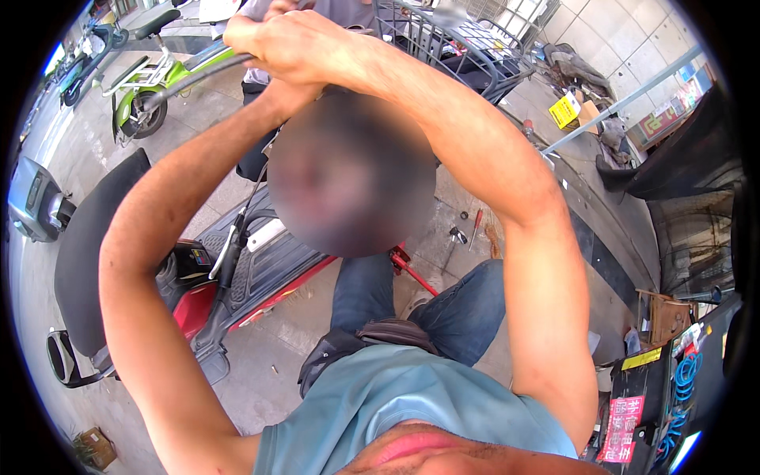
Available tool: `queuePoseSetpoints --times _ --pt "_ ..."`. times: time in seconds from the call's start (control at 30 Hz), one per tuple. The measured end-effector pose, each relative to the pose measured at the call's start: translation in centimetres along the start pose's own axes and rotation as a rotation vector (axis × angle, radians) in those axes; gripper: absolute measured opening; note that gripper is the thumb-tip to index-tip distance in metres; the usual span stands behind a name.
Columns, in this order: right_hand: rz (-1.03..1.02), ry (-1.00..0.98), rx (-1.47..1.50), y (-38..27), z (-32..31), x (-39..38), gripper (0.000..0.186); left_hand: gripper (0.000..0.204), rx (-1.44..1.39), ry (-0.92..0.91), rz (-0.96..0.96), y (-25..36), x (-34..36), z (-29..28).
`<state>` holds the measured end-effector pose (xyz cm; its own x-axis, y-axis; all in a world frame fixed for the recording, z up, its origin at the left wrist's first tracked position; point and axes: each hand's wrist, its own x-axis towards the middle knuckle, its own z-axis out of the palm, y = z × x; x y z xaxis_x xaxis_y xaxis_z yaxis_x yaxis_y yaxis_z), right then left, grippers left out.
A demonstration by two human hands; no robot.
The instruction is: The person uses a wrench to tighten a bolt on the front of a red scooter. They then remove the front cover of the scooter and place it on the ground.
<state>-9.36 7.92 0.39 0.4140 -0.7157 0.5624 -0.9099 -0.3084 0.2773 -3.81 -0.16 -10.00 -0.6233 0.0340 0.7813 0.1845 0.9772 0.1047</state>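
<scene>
Your right hand (277, 47) was clenched on a dark rod (194, 81), far side, left of center. Left hand (298, 92) sat just under it, partly hidden. Red-black scooter (294, 252) left, green scooter (172, 71) far left, screwdriver (476, 225) on ground, right.

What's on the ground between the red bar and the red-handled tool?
Head view: a black-and-silver item, too small to identify, on the paving, nearer the red-handled tool than the red bar.
</scene>
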Motion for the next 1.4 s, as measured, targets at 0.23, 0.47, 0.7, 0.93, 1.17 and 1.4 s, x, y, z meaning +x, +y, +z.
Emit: queuePoseSetpoints --times 0.23,0.47,0.7,0.93,1.17,1.4 --pt "0.336 -0.646 0.427 3.4 2.9 6.2 0.054 0.044 -0.621 0.437 -0.682 6.9 3.6 4.0" --pt "0.544 -0.308 0.422 7.3 4.5 8.8 0.043 0.035 -0.810 0.685 -0.850 7.3 5.0 6.3" --pt "0.737 0.083 0.708 10.7 -1.1 6.8 0.038 0.026 -1.035 0.904 -0.747 8.1 5.1 5.1" --pt "1.080 0.709 1.300 14.2 -8.3 -4.4 0.034 0.037 -1.130 0.803 -0.851 7.8 6.6 5.1" --pt "0.843 1.068 1.577 3.6 -9.1 -15.7 0.015 0.042 -1.024 0.753 -0.591 5.9 2.6 5.6" --pt "0.219 0.508 0.217 -10.4 -7.2 -13.6 0.010 0.073 -0.317 0.471 -0.643 6.2 0.4 7.9"
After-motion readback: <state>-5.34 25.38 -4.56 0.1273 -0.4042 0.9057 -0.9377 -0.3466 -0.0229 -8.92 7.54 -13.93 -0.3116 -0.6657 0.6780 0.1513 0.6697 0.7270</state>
